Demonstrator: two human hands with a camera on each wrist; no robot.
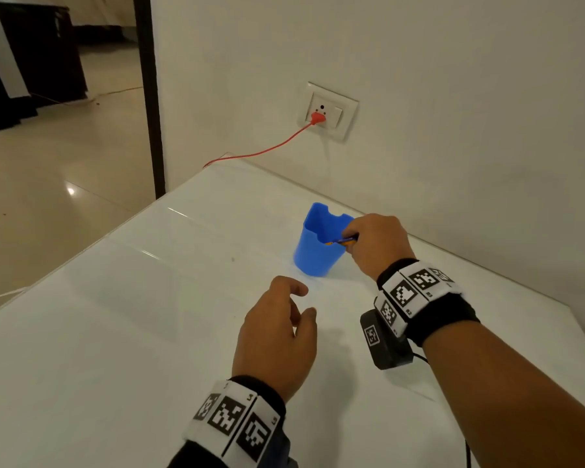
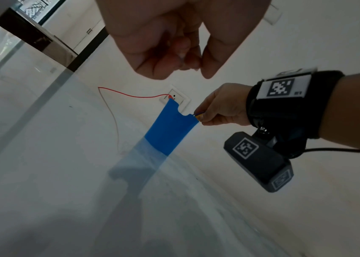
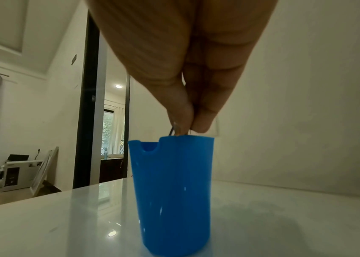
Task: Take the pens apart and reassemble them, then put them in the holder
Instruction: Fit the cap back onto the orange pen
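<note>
A blue plastic holder (image 1: 318, 246) with a notched rim stands on the white table (image 1: 132, 315) near the wall. My right hand (image 1: 375, 243) pinches the top end of a pen (image 1: 343, 240), blue and yellow, at the holder's right rim; the pen's lower part is hidden inside. In the right wrist view my fingers (image 3: 198, 120) pinch the pen end just above the holder (image 3: 174, 191). The left wrist view shows the holder (image 2: 170, 128) and the pen end (image 2: 198, 115). My left hand (image 1: 281, 329) hovers in front of the holder, fingers loosely curled, holding nothing.
A red cable (image 1: 260, 152) runs from a wall socket (image 1: 326, 111) down behind the table's far edge. The wall stands close behind the holder. The table's left edge drops to a tiled floor (image 1: 48, 180).
</note>
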